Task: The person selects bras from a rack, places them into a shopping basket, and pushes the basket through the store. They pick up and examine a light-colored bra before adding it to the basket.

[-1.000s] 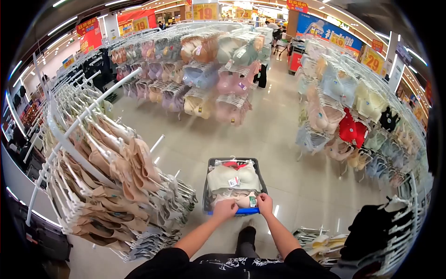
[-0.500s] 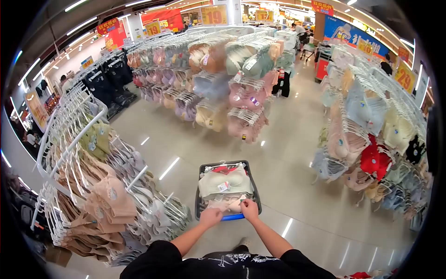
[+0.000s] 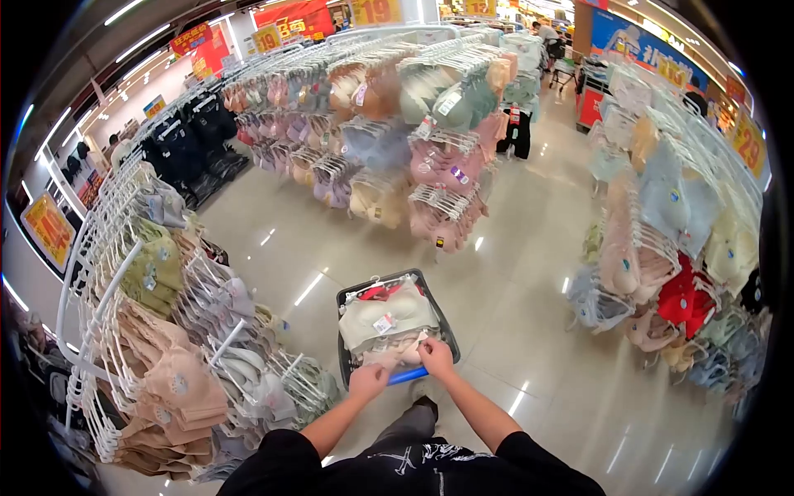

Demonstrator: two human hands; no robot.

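A dark basket (image 3: pixel 447 324) with a blue handle (image 3: pixel 407 375) is in front of me, holding bras on hangers. On top lies a cream bra (image 3: pixel 397 316) with a white tag, with red fabric (image 3: pixel 379 292) behind it. A light pink garment (image 3: pixel 397 351) is at the near end. My left hand (image 3: pixel 369 381) has its fingers curled at that garment's left edge, beside the handle. My right hand (image 3: pixel 435 355) pinches the garment's right part. What the left fingertips hold is too small to make out.
A rack of beige and grey bras (image 3: pixel 169 372) stands close on the left. Another bra rack (image 3: pixel 447 157) is ahead, and a third (image 3: pixel 662 240) is on the right. Dark clothes (image 3: pixel 203 136) hang at the far left. Shiny floor (image 3: pixel 513 289) lies between the racks.
The basket has shifted slightly left and tilted in view, with both hands following it. My foot and leg show more below it, and the surrounding racks have shifted in view.
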